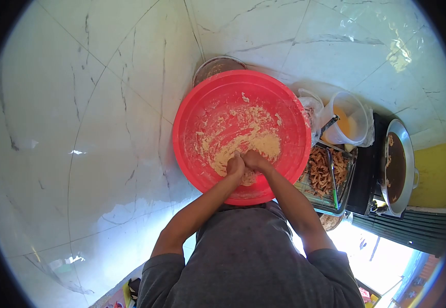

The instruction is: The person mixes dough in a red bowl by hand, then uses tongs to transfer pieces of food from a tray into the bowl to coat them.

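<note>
A wide red plastic basin (192, 110) sits right in front of my body. Pale, clumpy flour (264, 143) covers part of its bottom and smears up the sides. My left hand (236, 165) and my right hand (254, 160) are close together low in the basin, backs upward, with fingers curled in. Just beneath them shows a coated, lumpy mass (248, 177). What lies inside the fingers is hidden by the hands.
Right of the basin, a tray (346, 192) holds fried strips (328, 169) and tongs (332, 177). Behind it stands a clear plastic bucket (357, 110) of yellowish liquid. Farther right is a wide pan (411, 164) of dark oil. A metal pot (219, 65) sits behind the basin, near tiled walls.
</note>
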`<state>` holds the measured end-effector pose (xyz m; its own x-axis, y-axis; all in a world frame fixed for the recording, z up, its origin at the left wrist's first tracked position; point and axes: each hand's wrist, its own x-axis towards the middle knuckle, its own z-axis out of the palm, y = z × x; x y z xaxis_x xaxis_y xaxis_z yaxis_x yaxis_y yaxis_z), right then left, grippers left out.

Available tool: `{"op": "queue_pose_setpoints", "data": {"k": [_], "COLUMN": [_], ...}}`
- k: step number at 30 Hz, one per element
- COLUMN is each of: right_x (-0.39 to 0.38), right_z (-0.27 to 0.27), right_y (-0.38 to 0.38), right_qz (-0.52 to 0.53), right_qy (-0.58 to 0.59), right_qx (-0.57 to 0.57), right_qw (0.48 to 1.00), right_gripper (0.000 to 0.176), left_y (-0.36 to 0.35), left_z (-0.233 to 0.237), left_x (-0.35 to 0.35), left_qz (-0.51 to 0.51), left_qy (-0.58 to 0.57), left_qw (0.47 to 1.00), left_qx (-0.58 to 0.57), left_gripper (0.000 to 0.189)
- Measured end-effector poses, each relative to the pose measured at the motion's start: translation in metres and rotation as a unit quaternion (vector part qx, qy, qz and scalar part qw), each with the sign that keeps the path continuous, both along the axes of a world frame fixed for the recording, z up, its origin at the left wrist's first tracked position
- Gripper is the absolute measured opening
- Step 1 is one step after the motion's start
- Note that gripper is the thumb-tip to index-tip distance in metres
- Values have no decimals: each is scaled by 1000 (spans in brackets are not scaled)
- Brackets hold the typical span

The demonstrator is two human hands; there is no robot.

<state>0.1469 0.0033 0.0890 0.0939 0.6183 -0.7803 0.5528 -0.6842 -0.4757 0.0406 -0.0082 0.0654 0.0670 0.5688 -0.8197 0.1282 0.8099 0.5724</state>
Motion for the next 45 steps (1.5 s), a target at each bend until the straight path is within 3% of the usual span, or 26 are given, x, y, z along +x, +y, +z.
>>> {"op": "queue_pose_setpoints", "data": {"k": [3,4,6,7,10,12,14,17,20,22,25,28,31,33,35,37,40,42,45], "right_x": [15,19,21,21,9,-13,-37,-39,-12,7,39,43,5,-2,1,16,42,56,46], "right_z": [6,8,-1,-10,-44,-51,-17,-34,16,46,2,-28,9,-2,-11,-11,10,-7,-28], "right_y": [11,14,12,14,9,2,-9,-18,-10,0,2,-6,-5,-7,-4,0,10,18,10], "right_qz": [-24,-21,61,101,224,295,403,405,386,280,112,182,121,104,51,-45,44,100,153], "right_qy": [79,98,-71,-155,-127,-53,-34,1,32,-9,-197,-219,-85,-43,13,88,130,65,-92], "right_qx": [24,39,184,255,319,241,170,165,88,38,164,139,-43,5,35,40,17,84,189], "right_qw": [996,994,978,949,912,923,899,899,918,959,960,949,988,994,998,994,990,989,966], "right_gripper": [42,41,39,38,35,36,37,39,40,39,37,36,41,45,49,51,34,34,36], "left_y": [-7,-2,11,14,19,25,28,26,22,22,20,5,-6,-2,-1,-2,1,6,18], "left_z": [32,41,52,50,38,28,9,1,13,6,-17,7,-1,-19,-10,31,61,44,12], "left_x": [-20,-30,-47,-49,-55,-59,-60,-62,-62,-58,-46,-25,1,9,5,-8,-31,-49,-62], "left_qz": [-71,-104,-168,-134,-65,-62,-62,-67,-54,-15,64,91,95,93,61,27,-62,-160,-199], "left_qy": [56,51,38,69,126,119,112,113,81,0,-147,-199,-209,-198,-127,-76,-28,8,64], "left_qw": [984,984,979,979,972,973,978,975,977,987,986,974,965,967,989,996,990,977,956], "left_qx": [151,139,114,139,188,190,167,179,189,157,49,-62,-128,-128,-48,32,122,141,206], "left_gripper": [68,70,73,73,73,73,72,70,65,61,57,57,58,59,62,64,64,64,62]}}
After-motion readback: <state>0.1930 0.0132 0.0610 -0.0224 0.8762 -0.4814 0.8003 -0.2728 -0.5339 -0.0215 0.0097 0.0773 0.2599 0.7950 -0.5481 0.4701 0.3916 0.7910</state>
